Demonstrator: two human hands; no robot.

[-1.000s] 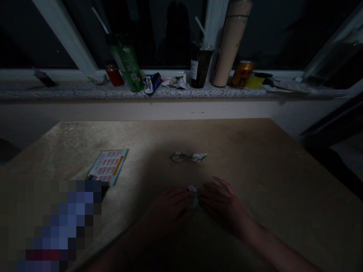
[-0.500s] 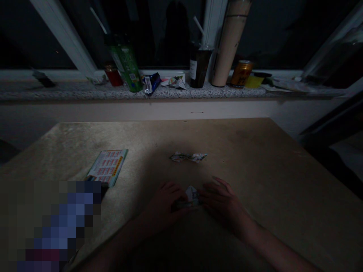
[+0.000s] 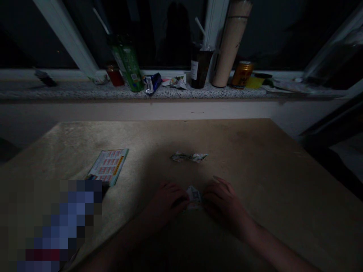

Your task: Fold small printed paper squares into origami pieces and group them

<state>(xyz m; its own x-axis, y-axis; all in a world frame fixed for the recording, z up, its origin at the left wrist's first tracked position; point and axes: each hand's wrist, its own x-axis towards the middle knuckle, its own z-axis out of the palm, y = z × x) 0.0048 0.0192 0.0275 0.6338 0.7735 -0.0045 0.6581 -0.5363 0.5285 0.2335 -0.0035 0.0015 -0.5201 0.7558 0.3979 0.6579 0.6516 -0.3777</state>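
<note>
In dim light, a small folded piece of printed paper [image 3: 193, 196] lies on the tan table [image 3: 255, 158] near its front edge. My left hand [image 3: 167, 202] pinches its left side with curled fingers. My right hand [image 3: 222, 200] presses on its right side, fingertips together on the paper. A short way beyond them lie two more folded paper pieces [image 3: 189, 156], side by side and touching.
A printed leaflet [image 3: 108, 166] lies at the left of the table, with a blurred-out patch below it. The stone windowsill [image 3: 70, 90] behind holds a green bottle [image 3: 127, 66], a red jar, wrappers, a dark cup with straw [image 3: 200, 64], a tall beige tube [image 3: 229, 45] and a gold can [image 3: 241, 74].
Both hands have shifted slightly on the small paper piece, which now lies flatter between the fingertips. The other items have not moved.
</note>
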